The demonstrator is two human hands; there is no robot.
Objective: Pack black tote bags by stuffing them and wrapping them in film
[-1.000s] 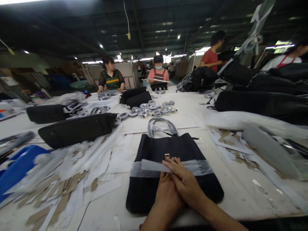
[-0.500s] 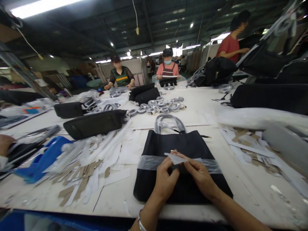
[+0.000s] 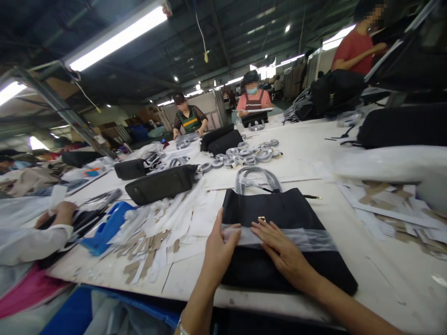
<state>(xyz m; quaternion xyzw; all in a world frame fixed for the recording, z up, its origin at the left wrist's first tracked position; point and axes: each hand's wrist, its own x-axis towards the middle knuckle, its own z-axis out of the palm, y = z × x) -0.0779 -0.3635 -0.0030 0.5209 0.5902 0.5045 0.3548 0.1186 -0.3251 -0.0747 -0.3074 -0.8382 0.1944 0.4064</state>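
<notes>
The black handbag (image 3: 265,267) is lying on the white table (image 3: 307,160) directly before the operator, its wrapped handles (image 3: 260,174) pointing away. The right hand (image 3: 284,251) is resting flat on the translucent strip (image 3: 314,239) crossing the bag, just below the gold clasp (image 3: 261,219); its fingers are extending, gripping nothing. The left hand (image 3: 218,246) is covering the bag's left edge, thumb spread from the fingers, not clasping. To the left, I am seeing paper and card strips (image 3: 153,246) crowding the surface, with a blue plastic object (image 3: 104,232) bordering them and a dark bag (image 3: 162,184) lying behind. Beyond the handles, coiled straps (image 3: 249,156) are occupying the table. To the right, a scrap pile (image 3: 394,209) is lying near the bag, below a pale plastic bundle (image 3: 391,163). At far left, a co-worker's hand (image 3: 64,214) is reaching over dark material.
</notes>
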